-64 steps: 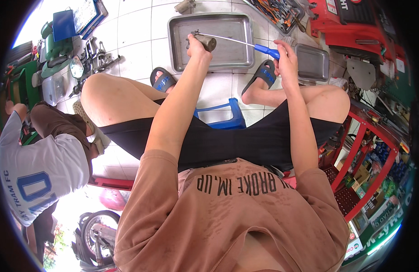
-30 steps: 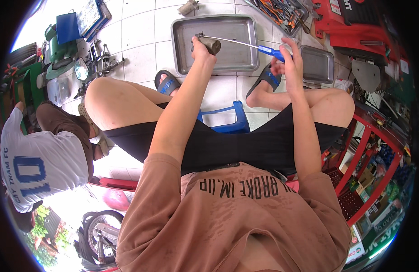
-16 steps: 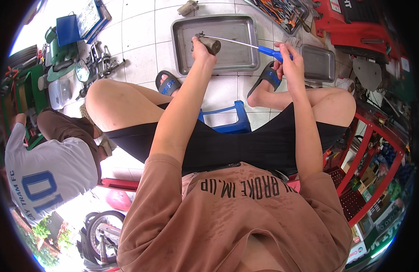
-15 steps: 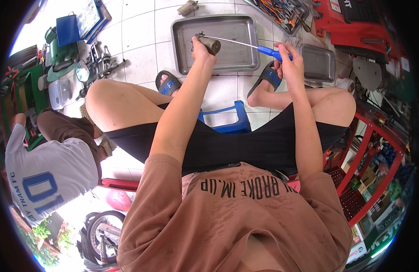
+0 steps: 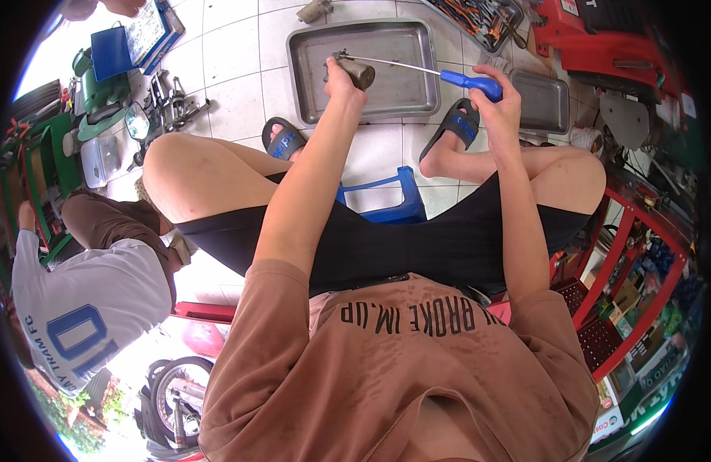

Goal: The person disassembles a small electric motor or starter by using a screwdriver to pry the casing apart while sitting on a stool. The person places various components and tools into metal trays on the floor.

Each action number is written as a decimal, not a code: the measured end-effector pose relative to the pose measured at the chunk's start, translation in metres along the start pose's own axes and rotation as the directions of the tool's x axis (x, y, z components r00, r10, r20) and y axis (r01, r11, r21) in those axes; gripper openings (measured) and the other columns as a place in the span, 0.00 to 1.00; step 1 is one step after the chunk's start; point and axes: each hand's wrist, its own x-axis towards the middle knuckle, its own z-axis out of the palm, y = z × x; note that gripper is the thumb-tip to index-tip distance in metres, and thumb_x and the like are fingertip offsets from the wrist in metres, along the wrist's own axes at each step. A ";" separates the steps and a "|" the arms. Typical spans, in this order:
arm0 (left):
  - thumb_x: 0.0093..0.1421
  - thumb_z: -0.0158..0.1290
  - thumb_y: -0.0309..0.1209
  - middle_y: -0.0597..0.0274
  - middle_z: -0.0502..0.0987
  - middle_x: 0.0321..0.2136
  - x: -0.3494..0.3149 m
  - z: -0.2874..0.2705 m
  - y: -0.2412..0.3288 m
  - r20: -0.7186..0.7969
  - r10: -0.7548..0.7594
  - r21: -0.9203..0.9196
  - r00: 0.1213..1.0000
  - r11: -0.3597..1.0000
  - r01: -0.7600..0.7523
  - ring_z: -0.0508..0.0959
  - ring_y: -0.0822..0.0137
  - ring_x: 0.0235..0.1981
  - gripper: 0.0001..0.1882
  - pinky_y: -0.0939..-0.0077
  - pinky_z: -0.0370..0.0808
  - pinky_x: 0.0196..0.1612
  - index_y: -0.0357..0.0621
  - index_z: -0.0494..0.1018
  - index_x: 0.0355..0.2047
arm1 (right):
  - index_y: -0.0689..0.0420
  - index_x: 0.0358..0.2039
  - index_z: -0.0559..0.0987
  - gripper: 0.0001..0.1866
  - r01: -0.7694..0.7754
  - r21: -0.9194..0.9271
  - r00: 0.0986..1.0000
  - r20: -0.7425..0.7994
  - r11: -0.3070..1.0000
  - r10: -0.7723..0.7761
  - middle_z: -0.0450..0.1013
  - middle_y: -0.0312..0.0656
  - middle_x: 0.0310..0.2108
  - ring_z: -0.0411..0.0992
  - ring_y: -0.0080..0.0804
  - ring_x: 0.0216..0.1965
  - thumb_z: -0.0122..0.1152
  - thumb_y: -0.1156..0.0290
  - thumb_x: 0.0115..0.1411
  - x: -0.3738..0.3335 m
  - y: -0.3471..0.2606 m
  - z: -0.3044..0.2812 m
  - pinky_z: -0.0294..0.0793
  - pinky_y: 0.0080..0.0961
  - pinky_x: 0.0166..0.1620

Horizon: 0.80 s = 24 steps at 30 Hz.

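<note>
My left hand [image 5: 342, 85] is closed round a dull grey, dirty cylindrical metal part [image 5: 359, 74], perhaps a small motor, above a shallow metal tray [image 5: 402, 109]. Small fittings stick out at the part's far end. A screwdriver [image 5: 471, 82] with a blue handle and a long thin shaft reaches across from the right, its tip at those fittings. My right hand [image 5: 500, 108] grips the end of the handle between thumb and fingers. Whether the tip sits in a screw is too small to tell.
Another grey metal part [image 5: 315, 11] lies beyond the tray. A tool tray [image 5: 479, 23] full of hand tools stands far right, with a smaller metal tray [image 5: 542, 104] nearer. A blue stool [image 5: 405, 202] is below me. Another person [image 5: 101, 300] sits at left.
My right fingers have shifted on the screwdriver handle, which has turned a little. The metal part stays in my left hand. At left, the other person has leaned slightly.
</note>
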 end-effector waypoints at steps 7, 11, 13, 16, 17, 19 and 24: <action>0.65 0.41 0.49 0.63 0.74 0.39 0.008 -0.005 0.002 0.040 -0.005 0.046 0.999 0.999 0.003 0.77 0.62 0.40 0.19 0.58 0.78 0.41 0.49 0.67 0.44 | 0.57 0.40 0.77 0.13 -0.312 0.072 0.949 0.057 0.947 0.309 0.67 0.34 0.19 0.62 0.15 0.16 0.58 0.70 0.54 0.002 -0.010 -0.005 0.57 0.15 0.19; 0.65 0.41 0.48 0.63 0.74 0.39 0.006 -0.003 0.002 0.034 -0.013 0.042 0.999 0.999 0.011 0.77 0.62 0.40 0.18 0.59 0.78 0.40 0.49 0.67 0.44 | 0.56 0.39 0.77 0.11 0.131 -0.204 0.988 -0.048 0.970 -0.144 0.65 0.32 0.14 0.61 0.15 0.13 0.57 0.66 0.58 0.005 0.006 -0.001 0.56 0.16 0.16; 0.65 0.42 0.48 0.64 0.74 0.39 0.006 -0.004 0.004 0.034 -0.003 0.045 0.999 0.999 0.001 0.77 0.63 0.39 0.18 0.59 0.78 0.40 0.50 0.67 0.43 | 0.56 0.39 0.77 0.11 -0.020 -0.033 0.999 -0.047 0.999 0.019 0.66 0.32 0.15 0.62 0.15 0.14 0.57 0.67 0.57 0.000 0.000 0.002 0.57 0.16 0.17; 0.62 0.47 0.46 0.59 0.72 0.44 0.000 -0.005 0.003 0.032 0.015 0.016 0.999 1.000 -0.015 0.76 0.61 0.41 0.24 0.61 0.78 0.42 0.41 0.64 0.49 | 0.55 0.40 0.77 0.12 -0.240 0.020 0.971 0.025 0.971 0.239 0.68 0.34 0.18 0.63 0.16 0.16 0.57 0.72 0.54 0.003 -0.008 -0.003 0.60 0.16 0.19; 0.61 0.50 0.46 0.57 0.71 0.46 -0.004 -0.004 0.002 0.032 0.019 0.003 0.999 1.000 -0.019 0.75 0.60 0.42 0.28 0.61 0.77 0.43 0.37 0.63 0.52 | 0.55 0.41 0.77 0.13 -0.309 0.001 0.950 0.050 0.951 0.308 0.68 0.34 0.19 0.64 0.16 0.17 0.57 0.73 0.53 0.004 -0.008 -0.005 0.61 0.16 0.20; 0.61 0.50 0.46 0.56 0.71 0.47 -0.006 -0.003 0.002 0.048 0.022 0.004 0.999 1.000 -0.022 0.75 0.60 0.43 0.28 0.61 0.77 0.43 0.37 0.62 0.53 | 0.56 0.41 0.77 0.13 -0.185 -0.029 0.983 -0.009 0.982 0.185 0.69 0.35 0.20 0.64 0.17 0.16 0.58 0.73 0.54 0.001 -0.008 -0.002 0.63 0.16 0.20; 0.63 0.45 0.48 0.62 0.73 0.40 0.001 -0.003 0.002 0.049 0.012 0.056 0.999 0.998 -0.015 0.76 0.62 0.39 0.20 0.60 0.78 0.41 0.46 0.66 0.46 | 0.60 0.40 0.76 0.12 0.072 0.010 0.996 -0.055 0.997 -0.072 0.71 0.37 0.20 0.67 0.19 0.18 0.60 0.71 0.56 0.005 0.008 -0.001 0.67 0.16 0.22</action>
